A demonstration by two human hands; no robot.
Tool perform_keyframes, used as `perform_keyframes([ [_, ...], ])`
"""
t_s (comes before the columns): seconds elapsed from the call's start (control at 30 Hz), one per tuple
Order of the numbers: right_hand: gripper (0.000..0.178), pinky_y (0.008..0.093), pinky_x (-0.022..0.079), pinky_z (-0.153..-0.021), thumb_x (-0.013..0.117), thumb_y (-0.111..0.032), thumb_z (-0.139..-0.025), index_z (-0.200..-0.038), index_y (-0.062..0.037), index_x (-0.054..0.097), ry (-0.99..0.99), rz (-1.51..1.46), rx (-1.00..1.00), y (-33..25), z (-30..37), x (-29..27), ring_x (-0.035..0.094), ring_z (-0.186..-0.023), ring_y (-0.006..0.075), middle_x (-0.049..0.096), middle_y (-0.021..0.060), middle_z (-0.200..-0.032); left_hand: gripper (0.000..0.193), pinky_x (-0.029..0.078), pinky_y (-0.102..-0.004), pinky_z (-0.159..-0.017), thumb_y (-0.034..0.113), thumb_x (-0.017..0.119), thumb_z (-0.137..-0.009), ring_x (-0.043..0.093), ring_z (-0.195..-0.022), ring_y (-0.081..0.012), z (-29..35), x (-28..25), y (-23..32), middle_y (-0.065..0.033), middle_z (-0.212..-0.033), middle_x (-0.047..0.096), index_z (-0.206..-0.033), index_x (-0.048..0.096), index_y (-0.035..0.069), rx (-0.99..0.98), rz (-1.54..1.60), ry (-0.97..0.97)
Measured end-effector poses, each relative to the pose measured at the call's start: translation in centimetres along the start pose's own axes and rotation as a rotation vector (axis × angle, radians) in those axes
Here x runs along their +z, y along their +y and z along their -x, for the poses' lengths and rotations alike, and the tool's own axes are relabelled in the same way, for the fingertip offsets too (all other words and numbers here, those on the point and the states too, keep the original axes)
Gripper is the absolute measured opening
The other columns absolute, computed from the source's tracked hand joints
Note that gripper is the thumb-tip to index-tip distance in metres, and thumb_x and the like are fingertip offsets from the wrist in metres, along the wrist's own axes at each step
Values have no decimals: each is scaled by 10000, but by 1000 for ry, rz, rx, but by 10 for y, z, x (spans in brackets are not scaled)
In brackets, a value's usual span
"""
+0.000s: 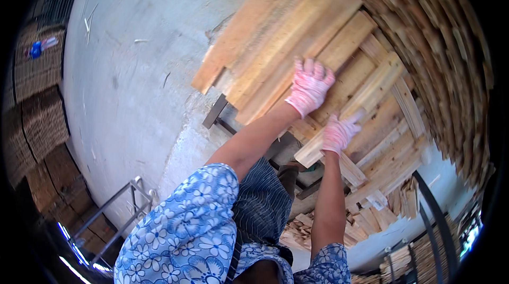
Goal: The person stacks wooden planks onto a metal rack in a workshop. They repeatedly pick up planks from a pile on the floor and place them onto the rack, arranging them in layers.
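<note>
The pink-and-white gloved right hand (pixel 340 133) is gripping a narrow pale wooden plank (pixel 371 88) lying across knotty brown boards (pixel 380 121); the pink-and-white gloved left hand (pixel 310 87) is resting on flat grained planks (pixel 286 40), grip unclear.

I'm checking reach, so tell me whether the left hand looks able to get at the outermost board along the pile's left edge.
Probably yes: the left hand is over nearby boards, and nothing visible covers the outermost board or blocks the way.

The person wears pink-and-white gloves (pixel 307 90), a blue top (pixel 177 231) with white flowers and short sleeves (pixel 212 183), and a dark, pale-striped garment (pixel 260 199)
</note>
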State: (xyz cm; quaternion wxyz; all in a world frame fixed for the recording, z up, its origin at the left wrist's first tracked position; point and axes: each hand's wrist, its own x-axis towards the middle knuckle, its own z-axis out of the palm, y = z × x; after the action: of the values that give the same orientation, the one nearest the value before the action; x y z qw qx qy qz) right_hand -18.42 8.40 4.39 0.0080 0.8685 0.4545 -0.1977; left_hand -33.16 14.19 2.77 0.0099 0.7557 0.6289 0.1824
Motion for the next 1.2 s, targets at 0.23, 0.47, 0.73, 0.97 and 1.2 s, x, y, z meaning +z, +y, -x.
perform_keyframes([
  [0.23,855,547,494,-986,557,-507,-994,-1622,-74,170,17,-147,3,7,2,4,531,-1196,547,413,358,-1366,295,495,-502,-857,348,582,-945,625,-964,-380,-39,-85,-151,-153,-1007,661,-1023,617,66,-210,154,-123],
  [0.47,669,539,468,-909,535,-389,-1030,-1573,-88,283,75,-340,-133,-89,25,35,536,-1023,509,451,358,-1224,744,401,-467,-1138,599,381,-1040,512,-1365,-439,-78,-65,-232,-281,-1449,551,-1500,425,16,-837,223,-476],
  [0.73,742,526,475,-924,594,-352,-1009,-1597,-79,232,20,-316,-159,-84,27,37,547,-1030,498,445,349,-1253,683,447,-505,-1078,566,435,-1025,563,-1295,-454,-64,-51,-250,-296,-1410,573,-1429,494,18,-849,262,-362],
  [0.97,810,539,456,-982,589,-381,-1008,-1624,-83,154,-41,-292,-195,-78,17,45,520,-1139,523,403,372,-1337,667,452,-508,-1074,561,417,-1022,568,-1288,-459,-104,-20,-260,-294,-1361,609,-1387,546,18,-676,174,-351],
  [1.2,853,530,411,-1094,635,-446,-957,-1610,-61,246,7,39,-434,47,-41,-33,507,-1257,511,487,334,-1427,391,489,-443,-1082,115,425,-1029,512,-1345,-444,-61,-18,-344,-251,-1549,407,-1418,463,102,-9,45,-500],
])
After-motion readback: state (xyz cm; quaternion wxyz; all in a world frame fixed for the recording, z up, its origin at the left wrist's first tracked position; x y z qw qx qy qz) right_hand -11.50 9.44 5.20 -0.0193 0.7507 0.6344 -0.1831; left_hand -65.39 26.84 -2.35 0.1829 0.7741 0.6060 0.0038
